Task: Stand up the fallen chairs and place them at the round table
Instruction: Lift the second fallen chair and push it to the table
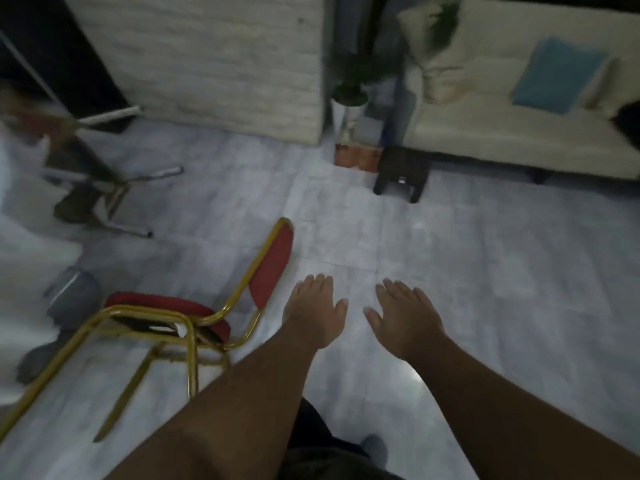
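Both forearms extend forward and down over the pale tiled floor [450,254], palms facing down. The left hand [313,311] is spread flat with fingers loosely apart; it holds nothing. The right hand [403,315] is likewise spread flat and holds nothing. The two hands hover side by side, close together but apart, touching no object.

One red chair [180,318] with a gold metal frame lies tipped over on the floor, just left of the left hand. Its red backrest points away from the camera and its gold legs stick out toward the near left corner of the view. The left forearm crosses in front of the chair frame; contact cannot be confirmed.

Beyond the red chair, to its far left, a second chair [100,188] with a silver metal frame lies overturned, blurred. White cloth [24,271] fills the left edge beside the red chair.

Far from the red chair, to its upper right, one dark low stool [401,173] stands on the floor. Behind it sits one cream sofa [502,133] carrying one blue cushion [557,76]. One potted plant [349,95] stands left of the sofa, beside a white brick wall [214,57].
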`<control>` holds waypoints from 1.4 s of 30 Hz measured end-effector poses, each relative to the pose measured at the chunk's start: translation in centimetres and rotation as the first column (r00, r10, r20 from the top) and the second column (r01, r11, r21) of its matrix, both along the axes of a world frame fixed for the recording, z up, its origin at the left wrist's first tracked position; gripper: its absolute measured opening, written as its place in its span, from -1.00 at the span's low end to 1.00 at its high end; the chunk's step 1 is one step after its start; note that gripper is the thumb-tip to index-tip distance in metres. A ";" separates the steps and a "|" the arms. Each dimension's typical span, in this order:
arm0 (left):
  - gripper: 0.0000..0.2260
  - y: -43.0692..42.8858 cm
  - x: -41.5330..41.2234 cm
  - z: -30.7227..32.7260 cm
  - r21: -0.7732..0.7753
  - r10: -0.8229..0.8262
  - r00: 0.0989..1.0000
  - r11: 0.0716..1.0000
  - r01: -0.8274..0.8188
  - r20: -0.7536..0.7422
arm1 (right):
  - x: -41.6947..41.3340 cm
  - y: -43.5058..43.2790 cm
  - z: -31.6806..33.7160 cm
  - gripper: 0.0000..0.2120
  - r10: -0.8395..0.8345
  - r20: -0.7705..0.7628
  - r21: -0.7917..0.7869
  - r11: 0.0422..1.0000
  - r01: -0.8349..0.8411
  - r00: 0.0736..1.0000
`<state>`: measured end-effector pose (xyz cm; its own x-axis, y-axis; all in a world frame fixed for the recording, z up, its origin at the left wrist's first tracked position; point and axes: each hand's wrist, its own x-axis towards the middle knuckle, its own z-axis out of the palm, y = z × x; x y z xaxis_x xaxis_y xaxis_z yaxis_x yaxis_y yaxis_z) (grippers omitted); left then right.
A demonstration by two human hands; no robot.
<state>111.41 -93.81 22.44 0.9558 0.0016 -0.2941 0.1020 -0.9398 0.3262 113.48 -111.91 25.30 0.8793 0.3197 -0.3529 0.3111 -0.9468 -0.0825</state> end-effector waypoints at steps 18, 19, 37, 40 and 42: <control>-0.40 16.7 14.7 -7.5 -0.065 0.587 0.768 0.782 -0.620 -0.255 | 27.4 22.6 -4.1 -0.36 0.672 -0.188 -0.129 0.706 -0.696 0.716; -0.40 17.1 15.3 -7.9 -0.070 0.613 0.748 0.760 -0.647 -0.255 | 28.5 23.5 -4.6 -0.36 0.697 -0.192 -0.130 0.679 -0.722 0.691; -0.36 21.0 31.6 -27.3 -0.033 0.812 0.359 0.388 -0.921 -0.460 | 47.6 35.4 -28.8 -0.30 0.861 -0.373 -0.016 0.367 -0.930 0.347; -0.28 21.9 34.0 -32.3 -0.019 0.844 0.368 0.392 -0.920 -0.390 | 49.5 36.7 -34.8 -0.24 0.917 -0.305 0.007 0.272 -0.962 0.257; -0.19 22.1 34.7 -35.3 0.003 0.873 0.389 0.408 -0.913 -0.294 | 50.5 37.4 -38.4 -0.20 0.946 -0.273 0.006 0.184 -0.983 0.175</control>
<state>146.09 -71.73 -12.91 0.3343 0.7564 -0.5622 0.9378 -0.2074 0.2786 164.03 -74.47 -13.06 -0.1797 0.7961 -0.5779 0.9805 0.0978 -0.1702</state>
